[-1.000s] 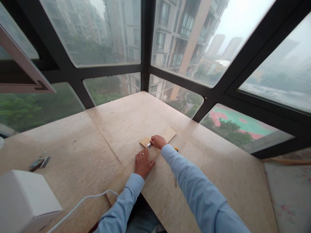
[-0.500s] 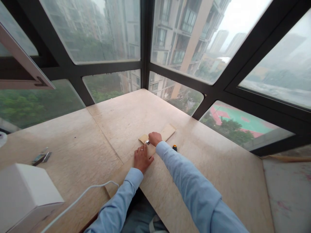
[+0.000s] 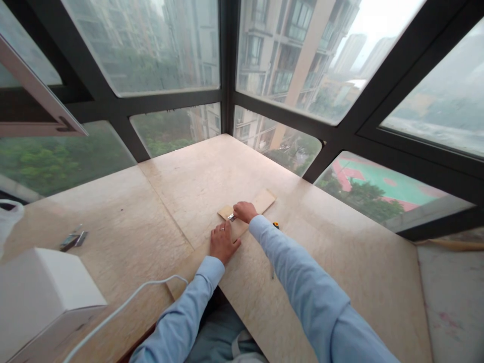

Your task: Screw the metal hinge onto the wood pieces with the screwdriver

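Note:
My right hand [image 3: 245, 212] is closed, its knuckles up. A small silver metal piece with dark holes [image 3: 231, 217] sticks out at its fingertips, over a light wooden board. The board's left end [image 3: 226, 210] and its long right part [image 3: 265, 199] show on both sides of the hand. My left hand [image 3: 224, 242] lies palm down just nearer to me, its thumb spread to the right and its fingertips close to the metal piece. A yellow-and-black tool handle [image 3: 276, 225] shows behind my right forearm; the forearm hides the tool's middle.
A white box [image 3: 56, 287] stands at the left front, with a white cable [image 3: 132, 288] beside it. Small metal parts [image 3: 74, 239] lie beyond the box. A white plastic bag [image 3: 8, 222] is at the left edge. Windows border the marble-look tabletop [image 3: 196, 176].
The view has shifted slightly. Both hands stay at the board and the metal piece, with little change in their pose. More of the tool's thin end shows below my right forearm.

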### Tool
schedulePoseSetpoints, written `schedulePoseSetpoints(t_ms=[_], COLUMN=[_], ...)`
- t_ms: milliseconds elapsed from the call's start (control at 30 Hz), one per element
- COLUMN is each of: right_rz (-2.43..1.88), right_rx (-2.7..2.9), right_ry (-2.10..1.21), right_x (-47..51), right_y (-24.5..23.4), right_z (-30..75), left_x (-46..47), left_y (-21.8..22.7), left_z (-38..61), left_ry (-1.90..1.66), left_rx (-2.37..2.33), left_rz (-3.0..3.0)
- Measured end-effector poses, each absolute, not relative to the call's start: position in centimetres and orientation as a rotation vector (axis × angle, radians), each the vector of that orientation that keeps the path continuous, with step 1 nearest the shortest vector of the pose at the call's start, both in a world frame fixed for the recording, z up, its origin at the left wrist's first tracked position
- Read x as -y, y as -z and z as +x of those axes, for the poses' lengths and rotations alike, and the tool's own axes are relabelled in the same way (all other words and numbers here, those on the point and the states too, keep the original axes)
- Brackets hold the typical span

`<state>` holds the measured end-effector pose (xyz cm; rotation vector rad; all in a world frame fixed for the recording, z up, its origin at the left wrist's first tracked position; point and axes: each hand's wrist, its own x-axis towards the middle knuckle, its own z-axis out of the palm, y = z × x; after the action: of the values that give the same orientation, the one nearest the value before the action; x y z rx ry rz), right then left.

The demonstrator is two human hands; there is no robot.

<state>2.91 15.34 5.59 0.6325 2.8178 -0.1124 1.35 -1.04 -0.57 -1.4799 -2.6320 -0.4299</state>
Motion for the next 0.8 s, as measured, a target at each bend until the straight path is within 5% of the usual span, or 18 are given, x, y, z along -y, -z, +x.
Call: schedulePoseSetpoints(t_ms=[400,800], right_rz=[0.486,1.207], right_rx=[-2.967,-3.212], right_ry=[0.355,0.913], right_x=[-17.6,-14.8], right_y=[-5.4,-2.8], right_z=[4.3,18.4], left_x=[1.2,1.2], left_y=[0.7,-0.4], left_z=[1.2,0.6], left_ry=[0.450,0.622], left_rx=[2.629,2.720], left_rz=[-1.482,-1.412])
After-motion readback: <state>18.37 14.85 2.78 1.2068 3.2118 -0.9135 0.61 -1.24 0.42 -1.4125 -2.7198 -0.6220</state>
